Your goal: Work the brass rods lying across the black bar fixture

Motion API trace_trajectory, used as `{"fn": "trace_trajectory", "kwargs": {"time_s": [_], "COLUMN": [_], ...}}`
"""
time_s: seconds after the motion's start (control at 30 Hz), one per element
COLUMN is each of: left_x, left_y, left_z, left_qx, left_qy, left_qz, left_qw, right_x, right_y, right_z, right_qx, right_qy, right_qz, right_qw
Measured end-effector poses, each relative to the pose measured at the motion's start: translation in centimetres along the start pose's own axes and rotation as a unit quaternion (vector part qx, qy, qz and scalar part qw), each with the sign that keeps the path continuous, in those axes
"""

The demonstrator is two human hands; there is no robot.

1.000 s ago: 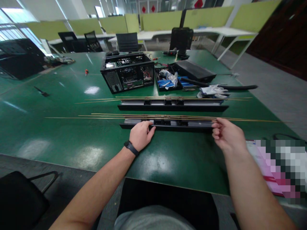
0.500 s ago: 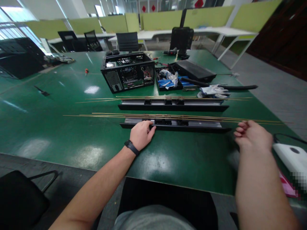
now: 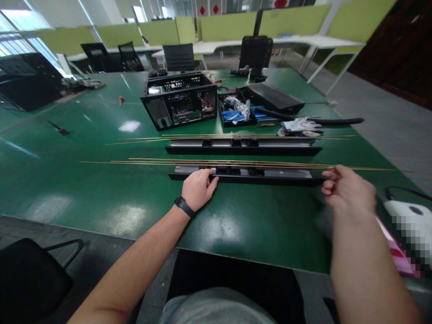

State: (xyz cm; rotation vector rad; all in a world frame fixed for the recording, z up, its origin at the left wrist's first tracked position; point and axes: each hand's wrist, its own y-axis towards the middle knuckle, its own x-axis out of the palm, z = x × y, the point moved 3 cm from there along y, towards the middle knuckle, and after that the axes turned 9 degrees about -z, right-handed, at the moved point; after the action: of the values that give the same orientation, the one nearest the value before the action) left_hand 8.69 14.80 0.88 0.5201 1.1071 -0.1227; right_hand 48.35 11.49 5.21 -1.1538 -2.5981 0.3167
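My left hand [image 3: 200,189], a dark band at its wrist, is closed over the front edge of the near long black rail [image 3: 270,179]. My right hand [image 3: 349,189] is closed in a pinch beyond the rail's right end, at a thin brass-coloured rod [image 3: 378,169]. Its fingertips hide the exact grip. Several such rods [image 3: 162,164] run lengthwise above the near rail, their ends sticking out on both sides. Dark blocks [image 3: 256,172] sit along the channel of this rail. Behind it lies a similar far rail [image 3: 243,150] with more thin rods [image 3: 141,140] along it.
Farther back stand an open black computer case [image 3: 180,105], a tray with work gloves [image 3: 236,110], a flat black box [image 3: 273,98] and a black tube [image 3: 337,122]. Another glove [image 3: 300,127] lies behind the far rail. A white device [image 3: 410,222] is at the right edge.
My right hand has moved left and slightly up. The rod it holds has slid left, its left end reaching farther out. My left hand has stayed on the near rail.
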Motion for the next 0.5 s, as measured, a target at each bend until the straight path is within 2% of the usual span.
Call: {"fn": "trace_trajectory", "kwargs": {"time_s": [0.1, 0.3, 0.5], "left_x": [0.0, -0.1, -0.1], "left_y": [0.0, 0.0, 0.0], "left_z": [0.0, 0.1, 0.1], "left_qx": [0.000, -0.003, -0.001], "left_qy": [0.002, 0.000, -0.004], "left_qz": [-0.001, -0.002, 0.003], "left_qw": [1.000, 1.000, 1.000], "right_x": [1.0, 2.2, 3.5], "right_y": [-1.5, -2.5, -3.2], "right_z": [-0.1, 0.4, 1.9], "right_qx": [0.009, 0.064, 0.089], "right_qy": [-0.017, -0.033, -0.049], "right_qz": [-0.014, -0.112, -0.200], "right_qw": [1.000, 0.991, 0.975]}}
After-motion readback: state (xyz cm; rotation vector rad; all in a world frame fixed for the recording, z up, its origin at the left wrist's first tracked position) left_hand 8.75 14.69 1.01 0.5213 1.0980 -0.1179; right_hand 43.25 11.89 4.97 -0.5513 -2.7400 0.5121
